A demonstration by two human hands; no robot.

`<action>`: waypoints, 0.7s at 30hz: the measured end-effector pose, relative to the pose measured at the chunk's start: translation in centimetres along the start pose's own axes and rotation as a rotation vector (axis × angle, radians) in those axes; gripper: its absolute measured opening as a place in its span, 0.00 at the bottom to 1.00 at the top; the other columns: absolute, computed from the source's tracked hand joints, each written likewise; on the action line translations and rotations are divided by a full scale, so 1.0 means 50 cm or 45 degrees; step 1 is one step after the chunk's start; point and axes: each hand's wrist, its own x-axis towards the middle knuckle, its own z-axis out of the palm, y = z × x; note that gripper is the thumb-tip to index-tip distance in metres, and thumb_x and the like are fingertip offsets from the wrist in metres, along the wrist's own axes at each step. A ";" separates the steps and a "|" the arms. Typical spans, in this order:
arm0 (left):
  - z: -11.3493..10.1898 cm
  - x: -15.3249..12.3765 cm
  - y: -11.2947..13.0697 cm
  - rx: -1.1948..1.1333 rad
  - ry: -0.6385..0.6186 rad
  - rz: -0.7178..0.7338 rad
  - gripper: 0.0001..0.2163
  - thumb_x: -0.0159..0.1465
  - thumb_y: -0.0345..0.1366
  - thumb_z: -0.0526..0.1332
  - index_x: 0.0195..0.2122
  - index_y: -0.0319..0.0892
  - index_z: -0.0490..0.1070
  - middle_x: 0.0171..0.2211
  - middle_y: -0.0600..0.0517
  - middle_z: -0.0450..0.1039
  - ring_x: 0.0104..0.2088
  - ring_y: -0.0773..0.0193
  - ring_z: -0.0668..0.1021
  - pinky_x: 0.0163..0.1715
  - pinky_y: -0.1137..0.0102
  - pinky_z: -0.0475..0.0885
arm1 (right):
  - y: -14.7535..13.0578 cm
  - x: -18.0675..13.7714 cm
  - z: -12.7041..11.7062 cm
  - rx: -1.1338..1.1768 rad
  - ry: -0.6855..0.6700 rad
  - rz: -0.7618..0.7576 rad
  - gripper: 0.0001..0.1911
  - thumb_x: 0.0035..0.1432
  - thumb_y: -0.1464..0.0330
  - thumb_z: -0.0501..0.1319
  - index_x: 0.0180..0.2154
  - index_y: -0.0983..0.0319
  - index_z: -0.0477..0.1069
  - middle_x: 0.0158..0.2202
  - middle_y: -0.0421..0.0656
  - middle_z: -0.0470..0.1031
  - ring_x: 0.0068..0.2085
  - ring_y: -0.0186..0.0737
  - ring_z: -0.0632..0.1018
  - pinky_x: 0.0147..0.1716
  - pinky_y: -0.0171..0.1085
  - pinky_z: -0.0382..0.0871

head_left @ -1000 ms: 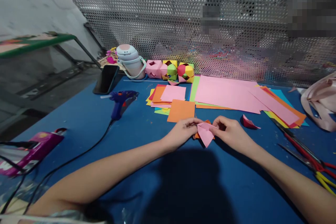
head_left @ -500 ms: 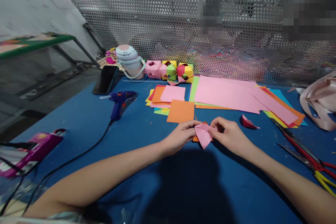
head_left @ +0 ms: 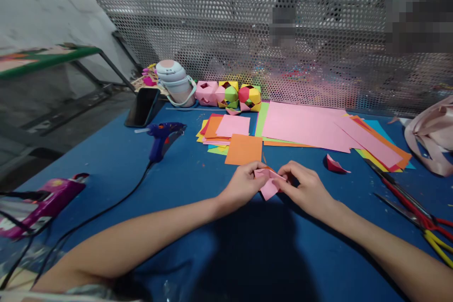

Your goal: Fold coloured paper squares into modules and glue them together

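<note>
A partly folded pink paper piece with some orange paper showing behind it is held between both hands above the blue table. My left hand pinches its left side, thumb on the front. On its right side, the thumb and fingers of my right hand close on the edge. The fingertips behind the paper are partly hidden. Just beyond my left hand lies an orange paper square. Right of my right hand sits a small folded red and pink piece.
A blue glue gun stands left with its cord trailing to a purple power strip. Folded paper cubes, a bottle and coloured sheets line the back. Scissors lie right. A phone is back left.
The pink paper has shifted slightly left and its upper edge is now folded, with my left thumb moved onto its front. My right hand has moved a little left with it.
</note>
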 end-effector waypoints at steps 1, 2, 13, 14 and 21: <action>-0.001 -0.001 0.000 0.028 0.026 0.009 0.04 0.53 0.31 0.59 0.30 0.36 0.70 0.25 0.55 0.69 0.26 0.70 0.70 0.27 0.77 0.64 | -0.002 -0.001 0.003 0.016 0.008 0.021 0.04 0.56 0.67 0.58 0.30 0.61 0.65 0.26 0.39 0.67 0.28 0.34 0.68 0.29 0.34 0.62; -0.001 -0.002 0.000 0.053 0.047 0.014 0.04 0.53 0.30 0.59 0.30 0.36 0.70 0.25 0.55 0.69 0.26 0.70 0.70 0.27 0.77 0.64 | -0.002 -0.003 0.006 0.030 0.015 0.049 0.04 0.55 0.67 0.58 0.32 0.61 0.65 0.26 0.39 0.67 0.28 0.34 0.68 0.29 0.34 0.63; 0.002 -0.004 -0.004 0.119 0.111 0.061 0.06 0.52 0.28 0.55 0.30 0.38 0.69 0.23 0.57 0.67 0.24 0.71 0.69 0.24 0.78 0.63 | 0.021 -0.009 0.024 0.242 0.035 0.139 0.08 0.59 0.64 0.53 0.32 0.61 0.64 0.26 0.39 0.68 0.27 0.33 0.69 0.27 0.33 0.64; 0.001 -0.003 -0.006 0.134 0.094 0.068 0.05 0.52 0.28 0.55 0.29 0.38 0.68 0.23 0.57 0.67 0.24 0.71 0.69 0.24 0.78 0.63 | 0.022 -0.009 0.024 0.223 0.056 0.123 0.08 0.59 0.64 0.53 0.30 0.61 0.64 0.26 0.39 0.68 0.27 0.33 0.69 0.27 0.33 0.64; -0.004 0.001 -0.009 0.264 -0.013 0.140 0.06 0.51 0.25 0.52 0.25 0.38 0.67 0.21 0.57 0.64 0.23 0.71 0.67 0.23 0.78 0.61 | 0.026 -0.005 0.023 0.162 0.127 0.086 0.08 0.59 0.66 0.54 0.29 0.61 0.66 0.25 0.39 0.68 0.26 0.34 0.69 0.27 0.33 0.63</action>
